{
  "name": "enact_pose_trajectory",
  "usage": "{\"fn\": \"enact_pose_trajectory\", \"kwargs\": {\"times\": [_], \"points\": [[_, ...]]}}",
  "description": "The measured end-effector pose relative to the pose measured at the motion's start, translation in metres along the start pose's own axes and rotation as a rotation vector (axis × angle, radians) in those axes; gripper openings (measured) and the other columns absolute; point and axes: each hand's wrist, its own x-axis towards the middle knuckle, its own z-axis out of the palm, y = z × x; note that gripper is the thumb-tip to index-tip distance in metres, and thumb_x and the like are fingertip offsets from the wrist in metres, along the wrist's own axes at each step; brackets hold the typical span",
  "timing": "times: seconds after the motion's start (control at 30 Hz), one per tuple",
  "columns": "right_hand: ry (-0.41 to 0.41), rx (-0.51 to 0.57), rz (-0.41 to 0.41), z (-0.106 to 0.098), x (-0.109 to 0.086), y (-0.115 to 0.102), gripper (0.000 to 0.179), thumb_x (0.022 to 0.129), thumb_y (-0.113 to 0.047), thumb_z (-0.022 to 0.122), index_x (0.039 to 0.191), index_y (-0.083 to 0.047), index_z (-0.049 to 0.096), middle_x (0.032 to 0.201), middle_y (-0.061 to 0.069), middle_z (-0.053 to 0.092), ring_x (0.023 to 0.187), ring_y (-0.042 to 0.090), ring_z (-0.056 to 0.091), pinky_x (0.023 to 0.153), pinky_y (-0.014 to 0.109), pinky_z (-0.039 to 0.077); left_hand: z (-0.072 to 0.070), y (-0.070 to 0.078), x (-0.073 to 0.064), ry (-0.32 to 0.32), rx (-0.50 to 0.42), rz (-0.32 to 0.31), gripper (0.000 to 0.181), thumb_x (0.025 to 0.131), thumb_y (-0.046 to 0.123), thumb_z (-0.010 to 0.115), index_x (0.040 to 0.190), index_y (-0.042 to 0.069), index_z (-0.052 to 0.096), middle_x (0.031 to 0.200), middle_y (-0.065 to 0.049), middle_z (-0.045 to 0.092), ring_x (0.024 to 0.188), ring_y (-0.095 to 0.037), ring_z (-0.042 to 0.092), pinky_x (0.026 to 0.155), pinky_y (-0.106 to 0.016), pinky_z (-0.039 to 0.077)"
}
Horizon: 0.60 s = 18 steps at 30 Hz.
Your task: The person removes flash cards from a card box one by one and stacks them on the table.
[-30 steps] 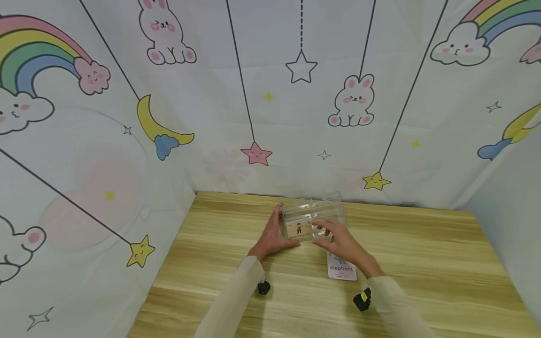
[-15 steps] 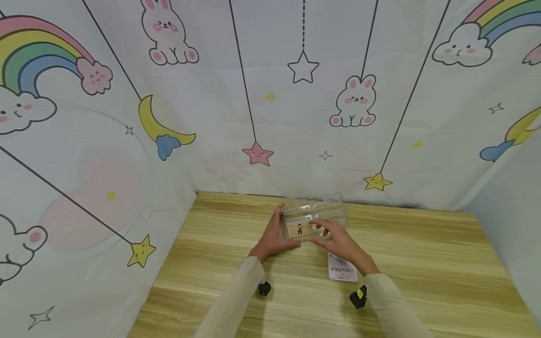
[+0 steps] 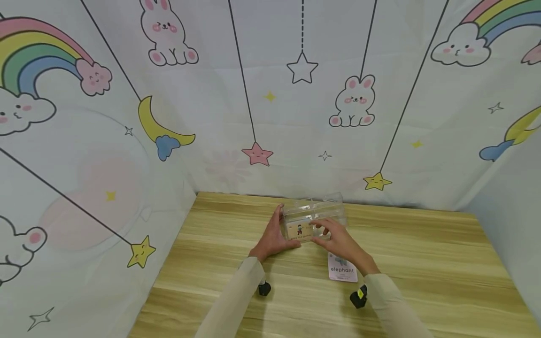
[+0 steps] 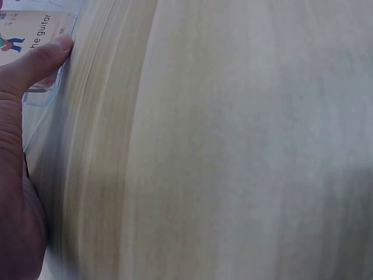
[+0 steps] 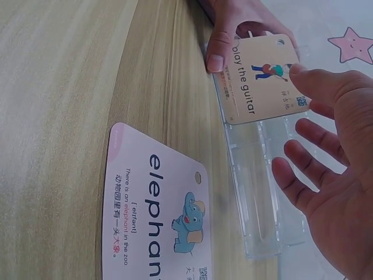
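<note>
In the head view a clear plastic box [image 3: 328,206] with compartments stands near the back of the table, the "play the guitar" flash card [image 5: 265,79] at its left part. My left hand [image 3: 271,239] grips the box's left end, thumb along the front beside the card. My right hand [image 3: 340,238] is at the card's right side; in the right wrist view the thumb tip overlaps the card's picture edge, the index finger is partly hidden behind it, and the other fingers are spread loosely. A pink-edged "elephant" flash card [image 5: 166,213] lies face up on the table below the right hand.
The wood-grain table [image 3: 431,267] extends on both sides of the arms. Behind it hangs a white cloth [image 3: 296,117] printed with rabbits, stars and rainbows, close to the box. A black wrist camera [image 3: 358,296] sits under the right sleeve, another black device [image 3: 264,288] under the left.
The right hand and wrist have shifted slightly left since one second ago. Both hands then stay almost still at the box and the guitar card; the elephant card stays in place.
</note>
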Motion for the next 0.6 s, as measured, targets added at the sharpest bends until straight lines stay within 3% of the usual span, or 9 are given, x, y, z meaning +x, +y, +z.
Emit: {"fn": "enact_pose_trajectory", "kwargs": {"times": [0.23,0.4,0.6], "points": [[0.015,0.033,-0.006,-0.0002,-0.0018,0.0006,0.044,0.094,-0.013,0.079,0.136,-0.006,0.065,0.125,0.016,0.065,0.092,0.022,0.060,0.074,0.035,0.055,0.0004,-0.0010,0.0004,-0.005,0.004,-0.013,0.136,0.071,0.034,0.098,0.166,0.019,0.003,0.153,-0.015,0.043,0.140,-0.025,0.046,0.115,-0.040,0.040],[0.014,0.125,0.014,0.0012,-0.0026,0.0002,0.042,0.094,-0.010,0.078,0.133,-0.005,0.064,0.127,0.015,0.065,0.097,0.031,0.063,0.074,0.032,0.059,0.0004,-0.0013,0.0006,-0.003,0.009,-0.013,0.137,0.070,0.034,0.099,0.166,0.020,0.002,0.152,-0.015,0.043,0.140,-0.025,0.046,0.115,-0.040,0.040],[0.021,0.187,0.022,0.0047,-0.0027,0.0009,0.040,0.094,-0.008,0.078,0.131,-0.007,0.062,0.127,0.013,0.065,0.100,0.033,0.065,0.076,0.033,0.059,0.0003,-0.0011,0.0000,0.002,0.001,-0.002,0.136,0.070,0.034,0.099,0.166,0.013,0.004,0.153,-0.016,0.043,0.140,-0.027,0.046,0.115,-0.043,0.041]]}}
